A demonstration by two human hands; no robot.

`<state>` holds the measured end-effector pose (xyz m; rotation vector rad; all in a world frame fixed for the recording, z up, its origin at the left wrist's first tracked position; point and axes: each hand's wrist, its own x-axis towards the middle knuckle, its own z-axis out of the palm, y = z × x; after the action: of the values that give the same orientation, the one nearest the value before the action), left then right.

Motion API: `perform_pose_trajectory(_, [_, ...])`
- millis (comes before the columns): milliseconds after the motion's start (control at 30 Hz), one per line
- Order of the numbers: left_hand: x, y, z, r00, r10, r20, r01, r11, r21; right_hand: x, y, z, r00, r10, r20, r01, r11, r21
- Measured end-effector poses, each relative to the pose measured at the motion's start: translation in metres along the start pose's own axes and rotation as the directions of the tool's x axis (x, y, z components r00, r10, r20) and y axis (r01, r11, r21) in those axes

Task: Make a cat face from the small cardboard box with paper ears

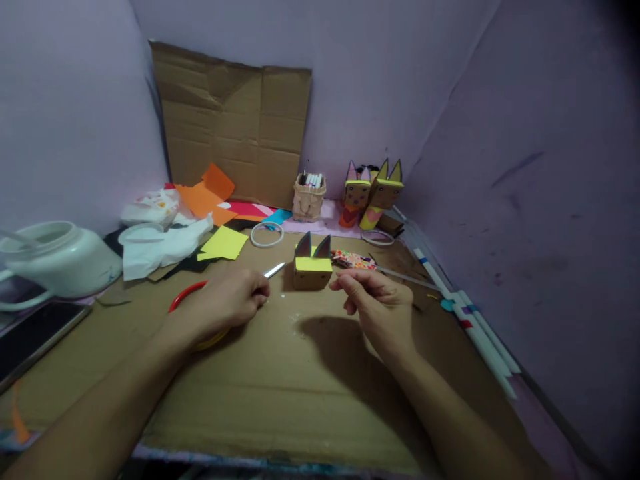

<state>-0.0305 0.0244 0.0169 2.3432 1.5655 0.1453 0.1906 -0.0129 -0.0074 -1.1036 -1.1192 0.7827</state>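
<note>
A small cardboard box [313, 278] with a yellow top and two dark pointed ears stands on the cardboard sheet [240, 407]. My left hand [233, 297] lies with curled fingers over scissors [275, 269]; their blade tip shows past the fingers and parts of the red and yellow handles beside the wrist. What its fingertips hold, if anything, is hidden. Just right of the box, my right hand [375, 300] is raised with thumb and index finger pinched together; anything between them is too small to make out.
At the left are a white teapot [85, 260] and a phone [40, 337]. Coloured paper [223, 243], a pen holder [309, 200] and two eared cardboard figures [385, 193] stand or lie behind. White tubes [480, 333] line the right edge.
</note>
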Motion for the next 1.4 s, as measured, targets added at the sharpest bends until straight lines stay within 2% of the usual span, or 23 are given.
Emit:
perform_pose_trajectory(167, [0.006,-0.001,0.013,1.0,0.019,0.015,-0.02,0.999,0.025,-0.001,0.001,0.0,0.99,-0.005,0.142,0.007,1.0,-0.017])
perform_pose_trajectory(333, [0.006,0.003,0.017,0.999,0.043,0.009,-0.043,0.999,-0.01,-0.002,0.001,0.001,0.98,0.04,0.197,-0.032,0.998,-0.046])
perform_pose_trajectory(467, [0.002,0.007,0.014,0.999,0.032,-0.009,-0.033,0.989,-0.143,-0.003,0.001,0.002,0.968,0.08,0.238,-0.066,0.996,-0.064])
perform_pose_trajectory(567, [0.0,0.01,0.01,1.0,-0.006,-0.029,-0.004,0.943,-0.334,-0.004,0.002,0.004,0.951,0.144,0.273,-0.129,0.989,-0.072])
perform_pose_trajectory(733, [-0.003,0.014,0.009,0.99,-0.127,-0.054,0.056,0.722,-0.689,-0.005,0.005,0.008,0.925,0.233,0.3,-0.226,0.972,-0.058])
perform_pose_trajectory(833, [-0.005,0.016,0.012,0.989,-0.138,0.045,0.112,0.525,-0.844,-0.007,0.008,0.01,0.913,0.251,0.322,-0.249,0.967,-0.048])
perform_pose_trajectory(900, [-0.006,0.019,0.014,0.986,-0.07,0.154,0.169,0.375,-0.912,-0.009,0.011,0.011,0.901,0.271,0.339,-0.271,0.961,-0.05])
perform_pose_trajectory(1000, [-0.008,0.028,0.02,0.957,0.057,0.283,0.269,0.188,-0.945,-0.015,0.013,0.014,0.902,0.275,0.333,-0.282,0.959,-0.026])
perform_pose_trajectory(1133, [-0.01,0.037,0.025,0.915,0.123,0.383,0.384,0.022,-0.923,-0.022,0.013,0.015,0.924,0.179,0.339,-0.194,0.981,0.011])
perform_pose_trajectory(1267, [-0.009,0.037,0.026,0.905,0.103,0.413,0.423,-0.097,-0.901,-0.025,0.011,0.014,0.929,0.108,0.354,-0.099,0.994,-0.043])
perform_pose_trajectory(1400, [-0.008,0.036,0.026,0.918,0.088,0.387,0.397,-0.176,-0.901,-0.025,0.01,0.015,0.935,0.165,0.315,-0.146,0.986,-0.083])
